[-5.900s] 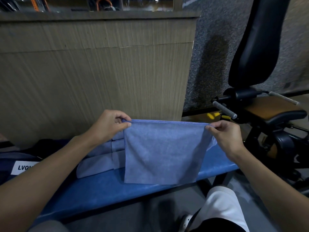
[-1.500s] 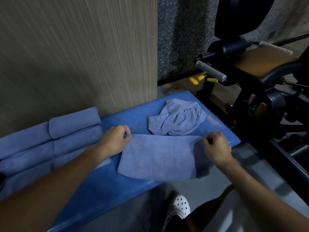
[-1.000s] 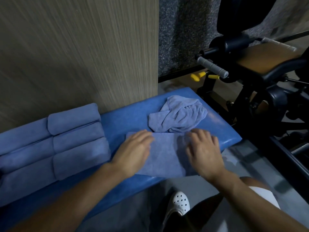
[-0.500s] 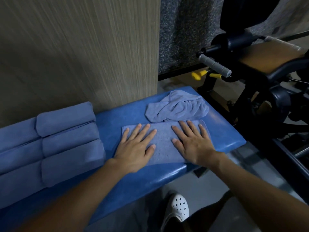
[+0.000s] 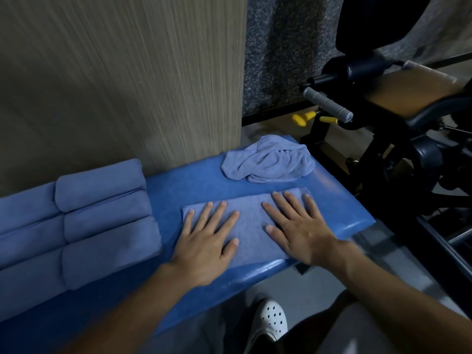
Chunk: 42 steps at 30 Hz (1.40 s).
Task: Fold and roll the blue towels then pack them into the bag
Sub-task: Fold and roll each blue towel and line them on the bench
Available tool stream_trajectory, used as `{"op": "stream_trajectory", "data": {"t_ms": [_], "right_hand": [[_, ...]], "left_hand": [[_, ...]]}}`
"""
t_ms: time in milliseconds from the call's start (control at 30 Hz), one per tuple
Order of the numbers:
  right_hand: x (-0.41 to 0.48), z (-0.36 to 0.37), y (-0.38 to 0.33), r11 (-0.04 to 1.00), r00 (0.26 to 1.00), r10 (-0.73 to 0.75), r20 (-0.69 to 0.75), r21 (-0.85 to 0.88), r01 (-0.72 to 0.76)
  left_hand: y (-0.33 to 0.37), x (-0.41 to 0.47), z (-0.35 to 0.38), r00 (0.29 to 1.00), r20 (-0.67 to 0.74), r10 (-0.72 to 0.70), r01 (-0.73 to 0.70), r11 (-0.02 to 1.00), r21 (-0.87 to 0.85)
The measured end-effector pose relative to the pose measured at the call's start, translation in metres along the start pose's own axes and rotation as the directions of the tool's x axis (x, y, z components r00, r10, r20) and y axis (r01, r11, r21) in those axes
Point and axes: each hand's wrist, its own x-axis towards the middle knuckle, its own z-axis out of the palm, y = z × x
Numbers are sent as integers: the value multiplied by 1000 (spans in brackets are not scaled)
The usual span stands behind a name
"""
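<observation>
Reaching up from the bottom of the view, above a white perforated shoe (image 5: 272,318) on the floor, two bare forearms extend to a blue padded tabletop (image 5: 194,185). The left hand (image 5: 207,241) and right hand (image 5: 298,231) lie palm down, side by side, on a folded blue towel (image 5: 251,221) at the tabletop's near edge. All fingers are straight and spread. Neither hand grips anything; both simply press the cloth flat. The towel forms a long rectangle lying crosswise, its ends showing just past each hand.

This looks like the smoothing step after folding. Rolling probably comes next: it would call for curling the fingers under one short end and turning it over tightly while keeping the edges aligned.

To the left, rolled towels (image 5: 102,218) sit in tight rows, touching one another. Farther back, near the tabletop's far right corner, one crumpled towel (image 5: 268,162) lies unfolded, apart from the flat one. Behind stand a wood-grain panel (image 5: 127,85) and a dark exercise machine (image 5: 424,157) with a grey handle (image 5: 327,103). No bag is in view.
</observation>
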Motion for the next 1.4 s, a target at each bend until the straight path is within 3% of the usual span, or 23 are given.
{"op": "stream_trajectory", "data": {"t_ms": [133,333,667,1233,1333,1400], "right_hand": [[-3,-8,-24,990,999,32,-31,135,-27],[1,12,-17,997,999,38,29,72,-40],[-3,16,24,964,968,250,-20,101,-247],[-4,15,27,956,967,251,31,149,-253],[-9,8,17,901,921,378,-94,267,-343],[-17,2,12,829,830,531,-167,303,-470]], "left_hand": [[19,6,-2,994,-99,-34,27,997,-68],[22,12,6,994,-8,-112,112,994,13],[19,11,5,987,47,-151,150,988,27],[16,15,-5,975,95,-202,201,979,18],[34,21,-14,994,27,-107,106,993,58],[54,31,-17,1000,-28,-4,5,999,34]]}}
